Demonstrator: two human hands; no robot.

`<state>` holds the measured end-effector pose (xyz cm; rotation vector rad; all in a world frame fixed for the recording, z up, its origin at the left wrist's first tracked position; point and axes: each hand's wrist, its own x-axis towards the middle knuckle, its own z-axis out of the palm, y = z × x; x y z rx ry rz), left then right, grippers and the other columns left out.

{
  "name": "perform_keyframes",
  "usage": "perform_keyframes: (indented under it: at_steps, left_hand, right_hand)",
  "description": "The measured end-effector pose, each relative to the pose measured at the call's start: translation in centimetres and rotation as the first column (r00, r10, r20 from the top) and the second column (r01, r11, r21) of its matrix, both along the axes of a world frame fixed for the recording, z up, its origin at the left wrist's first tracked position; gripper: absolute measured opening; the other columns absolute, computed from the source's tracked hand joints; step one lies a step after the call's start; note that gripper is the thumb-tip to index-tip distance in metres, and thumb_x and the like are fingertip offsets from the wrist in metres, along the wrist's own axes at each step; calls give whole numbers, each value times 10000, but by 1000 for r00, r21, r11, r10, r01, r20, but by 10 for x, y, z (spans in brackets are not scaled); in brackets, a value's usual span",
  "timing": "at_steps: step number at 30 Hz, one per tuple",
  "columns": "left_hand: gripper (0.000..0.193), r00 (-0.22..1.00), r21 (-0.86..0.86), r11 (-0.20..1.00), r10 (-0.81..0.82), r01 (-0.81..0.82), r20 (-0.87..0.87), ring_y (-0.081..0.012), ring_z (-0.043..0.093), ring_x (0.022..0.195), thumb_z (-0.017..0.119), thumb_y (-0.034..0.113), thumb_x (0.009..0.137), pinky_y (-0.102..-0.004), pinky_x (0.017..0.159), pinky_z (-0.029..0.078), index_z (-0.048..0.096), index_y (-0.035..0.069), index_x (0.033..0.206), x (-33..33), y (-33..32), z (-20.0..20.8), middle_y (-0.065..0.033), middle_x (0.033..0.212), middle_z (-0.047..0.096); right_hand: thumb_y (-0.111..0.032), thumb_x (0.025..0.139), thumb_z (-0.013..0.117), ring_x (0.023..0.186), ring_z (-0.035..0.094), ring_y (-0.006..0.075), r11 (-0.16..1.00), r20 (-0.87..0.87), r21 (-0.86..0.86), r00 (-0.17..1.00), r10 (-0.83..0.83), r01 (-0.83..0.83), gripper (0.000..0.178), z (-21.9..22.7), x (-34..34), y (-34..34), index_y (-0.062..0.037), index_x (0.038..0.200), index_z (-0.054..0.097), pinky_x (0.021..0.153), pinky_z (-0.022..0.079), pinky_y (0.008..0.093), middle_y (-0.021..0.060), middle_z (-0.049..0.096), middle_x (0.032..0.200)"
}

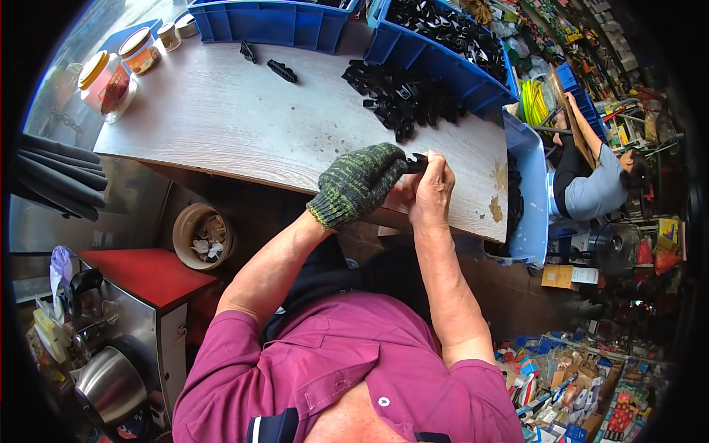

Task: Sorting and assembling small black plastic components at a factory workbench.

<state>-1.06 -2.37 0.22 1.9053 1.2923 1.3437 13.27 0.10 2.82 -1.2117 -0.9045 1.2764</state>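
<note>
My left hand, in a dark green and black knitted glove, is closed around one end of a small black plastic piece. The bare fingers of my right hand pinch its other end. Both hands meet above the near edge of the pale wooden table. The piece's exact kind is hard to make out, since fingers cover most of it. Just beyond my hands lies a heap of similar black plastic pieces. Two more, one black piece and a smaller one, lie apart on the far left.
Blue crates line the far side; the right one is full of black pieces. A pale blue bin stands at the table's right end. Jars sit far left, a waste bucket below. A person sits at right.
</note>
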Motion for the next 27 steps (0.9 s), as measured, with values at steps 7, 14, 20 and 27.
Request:
perform_keyframes:
  at_steps: [7, 14, 20, 27]
  left_hand:
    - [301, 984, -146, 987, 83, -60, 156, -383, 675, 957, 603, 188, 970, -443, 793, 530, 605, 72, 1248, 21, 1, 6, -182, 1095, 689]
    - [373, 975, -231, 972, 80, -31, 205, -392, 676, 941, 579, 283, 983, -472, 796, 526, 562, 97, 1306, 39, 2, 12, -203, 1072, 693]
    - [263, 868, 297, 887, 429, -353, -249, -316, 683, 864, 662, 324, 940, -427, 749, 544, 670, 164, 1149, -39, 33, -1, -111, 1036, 707]
    - [360, 512, 157, 737, 591, -658, -623, -377, 624, 974, 636, 459, 904, -511, 819, 516, 678, 143, 1074, -147, 77, 9, -116, 1010, 697]
  right_hand:
    - [-249, 1011, 527, 453, 400, 66, 992, 105, 123, 994, 17, -29, 298, -18, 7, 6, -110, 748, 508, 429, 339, 255, -41, 432, 592]
    - [-226, 993, 562, 700, 412, 44, 982, 97, 184, 995, 21, -38, 226, -21, 21, 2, -124, 791, 572, 630, 362, 237, -88, 467, 748]
    - [-315, 983, 502, 394, 421, 168, 995, -38, -53, 996, -82, 79, 262, -3, 23, 7, -99, 834, 509, 465, 575, 493, 3, 300, 496]
    - [-368, 919, 614, 523, 496, 238, 781, -22, -16, 781, -624, 624, 451, 28, 113, 63, -72, 1251, 538, 638, 601, 582, 61, 352, 538]
